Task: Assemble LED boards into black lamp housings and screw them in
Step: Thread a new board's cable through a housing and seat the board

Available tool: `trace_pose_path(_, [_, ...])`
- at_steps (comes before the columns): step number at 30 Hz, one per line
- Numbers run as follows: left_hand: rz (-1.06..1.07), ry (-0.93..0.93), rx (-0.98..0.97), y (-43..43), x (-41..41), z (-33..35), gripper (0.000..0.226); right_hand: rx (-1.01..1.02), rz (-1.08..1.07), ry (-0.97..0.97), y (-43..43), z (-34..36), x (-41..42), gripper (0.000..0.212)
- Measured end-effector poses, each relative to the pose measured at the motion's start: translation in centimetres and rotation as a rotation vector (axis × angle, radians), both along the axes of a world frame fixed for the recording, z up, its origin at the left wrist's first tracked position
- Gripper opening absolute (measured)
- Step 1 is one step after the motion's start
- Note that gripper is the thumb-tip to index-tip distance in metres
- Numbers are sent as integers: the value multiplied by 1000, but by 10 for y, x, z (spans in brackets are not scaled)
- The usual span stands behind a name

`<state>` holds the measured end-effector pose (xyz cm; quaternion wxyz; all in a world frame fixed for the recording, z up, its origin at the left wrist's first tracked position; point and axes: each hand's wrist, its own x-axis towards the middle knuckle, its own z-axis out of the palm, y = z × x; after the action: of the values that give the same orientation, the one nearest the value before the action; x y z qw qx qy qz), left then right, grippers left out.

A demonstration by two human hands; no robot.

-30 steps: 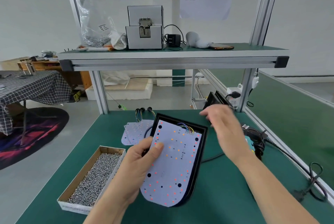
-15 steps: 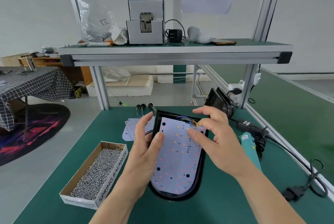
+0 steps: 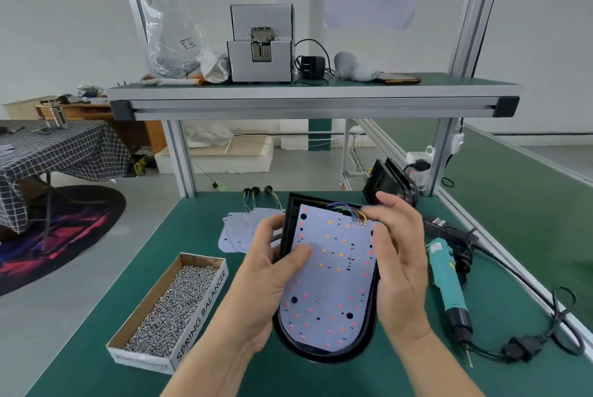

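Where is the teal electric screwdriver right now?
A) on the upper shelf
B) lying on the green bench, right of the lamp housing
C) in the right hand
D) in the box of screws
B: the screwdriver lies on the bench beside the lamp housing, while the left hand grips it and the right hand holds the LED board.

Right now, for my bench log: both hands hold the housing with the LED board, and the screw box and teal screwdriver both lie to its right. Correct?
Not quite. The head view shows the screw box to the left of the housing; only the teal screwdriver lies to its right. The left hand and right hand do hold the housing with the LED board.
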<state>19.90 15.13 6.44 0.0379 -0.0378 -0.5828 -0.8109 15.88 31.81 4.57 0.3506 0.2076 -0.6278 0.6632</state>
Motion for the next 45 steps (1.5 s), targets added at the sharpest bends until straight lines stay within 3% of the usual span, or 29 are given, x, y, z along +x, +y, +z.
trace_pose_path(2, [9,-20,26,-3,1,-1,45,-8,-70,43,-4,0,-3,35])
trace_pose_path(4, [-17,-42,50,-5,3,-4,48,18,-114,-41,2,2,-12,36])
trace_pose_path(8, [-128,-79,120,-8,5,-11,51,104,691,-615,10,15,-8,42])
trace_pose_path(10, [-170,-94,176,-9,5,-11,47,264,783,-659,8,13,-2,44])
trace_pose_path(14, [-148,-112,166,-8,9,-9,41,341,531,-599,-6,14,0,8])
trace_pose_path(18, [-21,-37,63,-5,11,-3,33,287,468,-563,-6,16,8,16])
trace_pose_path(22, [-15,-36,58,-5,13,0,28,190,501,-683,-4,6,1,37])
trace_pose_path(24, [1,-42,35,-7,13,-1,26,319,480,-715,-1,-1,-7,44])
trace_pose_path(27, [17,-53,12,-9,13,-3,27,695,424,-547,11,-7,-12,58])
trace_pose_path(29, [18,-46,-6,-8,12,-3,28,782,359,-484,17,-9,-13,52])
trace_pose_path(31, [35,-20,-37,-8,11,-1,28,669,392,-499,16,-9,-13,37])
trace_pose_path(32, [47,-7,-49,-10,9,1,28,499,462,-533,17,-10,-13,32])
trace_pose_path(35, [77,10,-59,-16,4,4,27,75,636,-612,23,-4,-10,40])
trace_pose_path(37, [66,25,-63,-16,3,1,28,157,631,-581,22,0,-4,42])
trace_pose_path(39, [30,67,-85,-12,3,-3,29,273,469,-498,12,-1,2,22])
trace_pose_path(41, [1,97,-138,-13,0,-7,27,237,269,-429,3,0,6,7])
trace_pose_path(45, [35,105,-487,-27,-11,-4,21,392,95,-225,4,-10,14,6])
